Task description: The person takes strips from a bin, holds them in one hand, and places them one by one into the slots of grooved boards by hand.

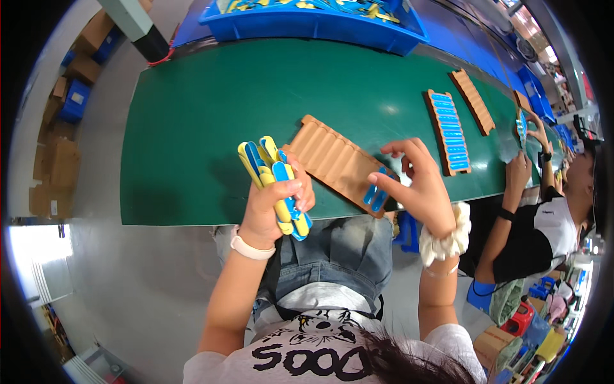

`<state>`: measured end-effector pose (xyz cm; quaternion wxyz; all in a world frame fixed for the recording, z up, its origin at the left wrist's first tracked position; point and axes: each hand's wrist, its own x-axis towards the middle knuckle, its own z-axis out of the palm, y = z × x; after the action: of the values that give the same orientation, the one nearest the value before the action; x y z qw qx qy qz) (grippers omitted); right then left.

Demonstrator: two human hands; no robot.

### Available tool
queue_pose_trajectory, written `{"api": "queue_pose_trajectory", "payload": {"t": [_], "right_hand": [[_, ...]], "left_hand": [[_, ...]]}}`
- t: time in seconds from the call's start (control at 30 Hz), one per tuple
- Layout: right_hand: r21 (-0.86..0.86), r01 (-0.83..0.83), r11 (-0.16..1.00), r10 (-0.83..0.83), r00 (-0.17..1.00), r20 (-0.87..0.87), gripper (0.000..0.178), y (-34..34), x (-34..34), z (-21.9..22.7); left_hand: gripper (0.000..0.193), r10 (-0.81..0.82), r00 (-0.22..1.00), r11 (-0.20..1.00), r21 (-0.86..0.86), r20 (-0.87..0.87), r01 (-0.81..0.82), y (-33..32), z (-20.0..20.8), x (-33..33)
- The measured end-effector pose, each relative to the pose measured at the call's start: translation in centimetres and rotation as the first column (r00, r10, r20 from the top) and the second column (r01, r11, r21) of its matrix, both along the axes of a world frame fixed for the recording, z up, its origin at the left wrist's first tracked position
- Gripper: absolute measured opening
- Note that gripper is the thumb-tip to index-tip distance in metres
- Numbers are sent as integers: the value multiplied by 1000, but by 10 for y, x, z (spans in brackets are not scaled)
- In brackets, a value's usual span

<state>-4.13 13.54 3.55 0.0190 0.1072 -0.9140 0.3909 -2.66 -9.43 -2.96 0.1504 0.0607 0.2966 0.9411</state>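
Note:
My left hand (276,198) is closed around a bundle of long, slim yellow-and-blue plastic pieces (281,171), held above the table's near edge. Just right of it lies a brown grooved tray (332,155), set at a slant. At the tray's right end, blue pieces (377,192) rest in the grooves; the other visible grooves hold none. My right hand (419,182) hovers over that end with thumb and fingers apart, holding nothing that I can see. It partly covers the tray's right end.
A green table (211,96) carries another grooved tray (449,131), filled with blue pieces, and a bare brown one (473,102). Along the far edge stands a blue bin (313,24) of yellow and blue pieces. A co-worker (537,211) sits at the right, holding a blue piece.

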Motion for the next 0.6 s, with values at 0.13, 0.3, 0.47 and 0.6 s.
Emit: {"api": "queue_pose_trajectory", "payload": {"t": [0.13,0.3,0.47,0.6], "right_hand": [[-293,-89,952,110,992,54,29,-51,23,1],[-307,-151,940,137,988,-66,26,-95,16,-22],[-605,-40,795,164,975,151,17,-92,10,-33],[-733,81,675,211,931,297,12,-78,9,-32]], "left_hand": [[20,51,996,997,50,79,-55,4,-2,-6],[21,187,959,982,-23,211,-186,7,8,-6],[16,197,969,977,45,150,-206,5,-8,-10],[15,211,967,977,2,141,-214,6,-2,-5]]}}
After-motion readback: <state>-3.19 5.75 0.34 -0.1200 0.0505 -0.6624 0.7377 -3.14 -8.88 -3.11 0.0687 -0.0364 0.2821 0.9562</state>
